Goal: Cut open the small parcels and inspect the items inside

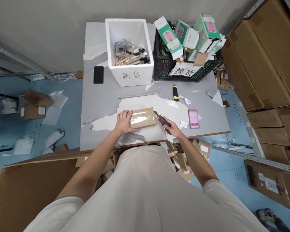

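A small brown cardboard parcel (144,117), sealed with clear tape, lies on the grey table (103,100) near its front edge. My left hand (124,121) rests flat on the parcel's left end and holds it down. My right hand (174,130) grips a red and black utility knife (162,120). The knife's tip points at the parcel's right end, close to it or touching it.
At the back stand a white foam box (129,51) with goggles and oddments and a black crate (183,69) of green and white cartons. A black phone (98,74), a yellow-black cutter (175,92) and a pink item (194,118) lie on the table. Large cardboard boxes (261,61) stand at right.
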### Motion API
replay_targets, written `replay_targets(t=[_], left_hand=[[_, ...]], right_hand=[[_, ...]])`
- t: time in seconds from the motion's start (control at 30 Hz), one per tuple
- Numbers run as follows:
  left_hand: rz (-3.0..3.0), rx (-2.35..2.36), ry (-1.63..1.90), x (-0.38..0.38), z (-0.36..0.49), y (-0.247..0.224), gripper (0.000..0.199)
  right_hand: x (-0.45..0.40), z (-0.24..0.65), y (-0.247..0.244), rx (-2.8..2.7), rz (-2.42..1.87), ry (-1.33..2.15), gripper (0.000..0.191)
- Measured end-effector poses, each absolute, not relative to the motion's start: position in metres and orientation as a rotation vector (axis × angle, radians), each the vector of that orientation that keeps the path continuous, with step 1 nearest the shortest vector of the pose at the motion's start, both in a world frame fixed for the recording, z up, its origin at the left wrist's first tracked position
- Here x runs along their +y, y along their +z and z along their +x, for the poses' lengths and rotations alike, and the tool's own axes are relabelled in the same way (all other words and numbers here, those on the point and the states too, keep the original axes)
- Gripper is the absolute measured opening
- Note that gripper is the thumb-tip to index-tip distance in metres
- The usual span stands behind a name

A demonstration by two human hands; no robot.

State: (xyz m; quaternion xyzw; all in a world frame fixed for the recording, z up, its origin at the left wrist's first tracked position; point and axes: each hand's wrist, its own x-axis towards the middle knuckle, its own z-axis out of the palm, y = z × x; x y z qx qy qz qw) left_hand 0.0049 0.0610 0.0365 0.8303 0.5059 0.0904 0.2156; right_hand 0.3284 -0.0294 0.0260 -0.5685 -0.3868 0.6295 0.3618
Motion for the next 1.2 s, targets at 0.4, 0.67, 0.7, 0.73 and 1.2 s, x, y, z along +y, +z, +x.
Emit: replay_targets(t=[0.4,0.67,0.7,0.73,1.2], left_hand=[[2.303,1.372,0.385,0.06,0.004,0.025,0.118],[2.306,1.352,0.388,0.057,0.004,0.022,0.115],[2.303,1.357,0.39,0.057,0.004,0.022,0.115],[2.292,1.372,0.391,0.058,0.004,0.022,0.115],[2.235,1.46,0.318,0.054,0.005,0.026,0.116]], right_hand=[[0.006,0.351,0.045,-1.284,-1.55,1.605,0.062],[0.014,0.359,0.056,-1.582,-1.502,1.636,0.057],[0.017,0.358,0.055,-1.58,-1.494,1.647,0.056],[0.018,0.357,0.054,-1.565,-1.483,1.665,0.057],[-0.025,0.374,0.062,-1.398,-1.592,1.86,0.063]])
